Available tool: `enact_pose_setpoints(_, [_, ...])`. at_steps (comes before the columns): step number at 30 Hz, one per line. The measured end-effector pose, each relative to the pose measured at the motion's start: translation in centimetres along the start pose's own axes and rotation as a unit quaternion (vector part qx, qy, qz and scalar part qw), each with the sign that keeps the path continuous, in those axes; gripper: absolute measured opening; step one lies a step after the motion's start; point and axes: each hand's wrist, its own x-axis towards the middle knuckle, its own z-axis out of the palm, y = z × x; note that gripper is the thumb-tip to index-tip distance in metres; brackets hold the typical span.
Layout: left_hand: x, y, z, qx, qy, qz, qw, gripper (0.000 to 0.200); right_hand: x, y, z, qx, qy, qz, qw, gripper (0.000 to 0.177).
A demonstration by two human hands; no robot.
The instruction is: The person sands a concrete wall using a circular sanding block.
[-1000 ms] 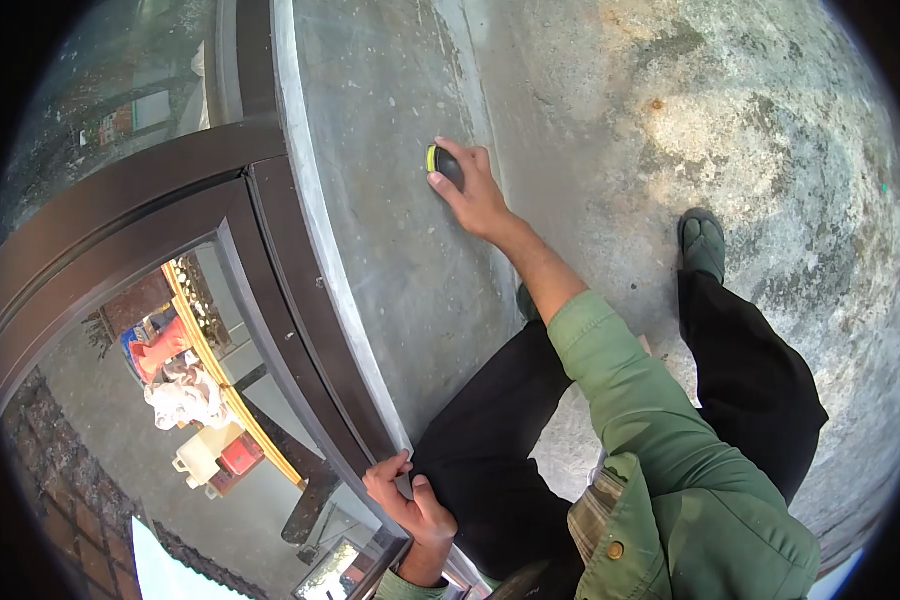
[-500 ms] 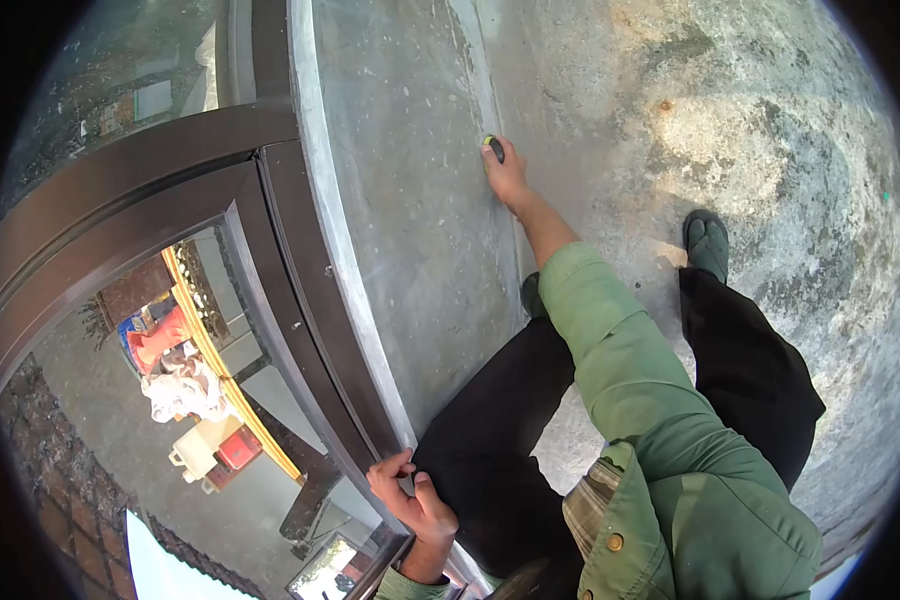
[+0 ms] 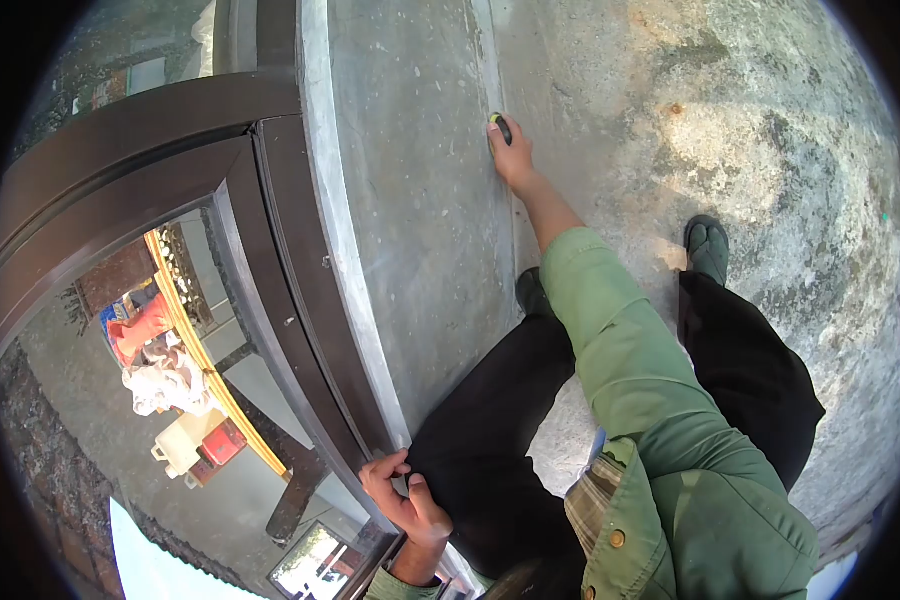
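Note:
My right hand [image 3: 513, 155] reaches out over the grey concrete ledge [image 3: 410, 200]. It is closed on a small rounded black-and-yellow-green tool [image 3: 503, 129], held at the ledge's outer edge; my fingers hide part of it, and I cannot make out its kind. Near the bottom of the view, my left hand [image 3: 410, 505] is beside my bent knee and the brown door frame [image 3: 345, 400]. Its fingers are loosely curled, thumb and forefinger apart, with nothing seen between them. The fingertips are close to the pale strip [image 3: 355, 290] along the frame's base.
Glass in the door [image 3: 220, 380] shows a yellow-edged shelf [image 3: 210, 365] with a red item, pale cloth and a cream container, seen sideways. Rough, stained concrete floor [image 3: 770, 130] spreads to the right. My sandalled foot [image 3: 708, 250] stands on it.
The view has shifted slightly, so the door frame and my right hand appear higher. My right hand still grips the tool at the ledge's edge. My left hand has barely moved.

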Motion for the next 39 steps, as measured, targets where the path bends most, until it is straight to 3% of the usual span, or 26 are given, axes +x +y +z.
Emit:
enact_pose_setpoints(3, [0.5,0.0,0.0,-0.012,0.012,-0.002,1.0,0.029,1.7,1.7,0.4,0.006,-0.032,-0.015,0.999,0.062])
enact_pose_setpoints(4, [0.5,0.0,0.0,-0.012,0.013,-0.009,1.0,0.029,-1.3,-1.3,-0.9,-0.004,-0.024,-0.088,0.996,0.062])
enact_pose_setpoints(5, [0.8,0.0,0.3,-0.014,0.016,-0.012,1.0,0.029,-1.2,-1.9,-0.5,-0.006,-0.027,-0.09,0.996,0.062])
enact_pose_setpoints(7, [0.7,0.0,0.3,-0.029,0.015,-0.012,0.999,0.029,-1.7,0.3,-0.1,0.008,-0.004,-0.071,0.997,0.062])
enact_pose_setpoints(8, [0.1,0.2,-0.3,-0.024,0.006,-0.017,1.0,0.029,-0.1,1.1,0.2,0.008,-0.002,0.018,1.0,0.062])
enact_pose_setpoints(12, [0.9,0.2,-0.1,-0.014,0.002,0.003,1.0,0.029,-3.0,-3.6,-0.5,0.024,-0.006,-0.083,0.996,0.062])
enact_pose_setpoints(20, [0.9,0.0,0.4,-0.037,0.013,-0.011,0.999,0.03,-2.0,-1.8,-0.3,-0.005,-0.009,0.044,0.999,0.063])
enact_pose_setpoints(23, [1.1,0.3,0.6,-0.03,-0.004,0.002,1.0,0.03,-5.6,1.1,-0.7,0.007,-0.038,0.008,0.999,0.064])
enact_pose_setpoints(26, [1.2,0.5,0.2,-0.006,-0.037,0.015,0.999,0.034,-4.8,1.5,0.3,0.0,0.0,0.059,0.998,0.063])
enact_pose_setpoints(32, [0.9,0.3,0.2,-0.04,-0.027,0.003,0.999,0.034,-0.6,-3.9,-1.9,-0.015,-0.045,0.002,0.999,0.061])
enact_pose_setpoints(37, [1.4,0.4,0.3,-0.036,-0.025,0.007,0.999,0.033,-10.6,4.9,-0.8,-0.017,-0.04,0.023,0.999,0.061])
enact_pose_setpoints(39, [1.6,0.8,0.4,-0.038,-0.02,0.007,0.999,0.032,-11.6,5.5,-0.2,-0.009,-0.045,0.037,0.998,0.061])
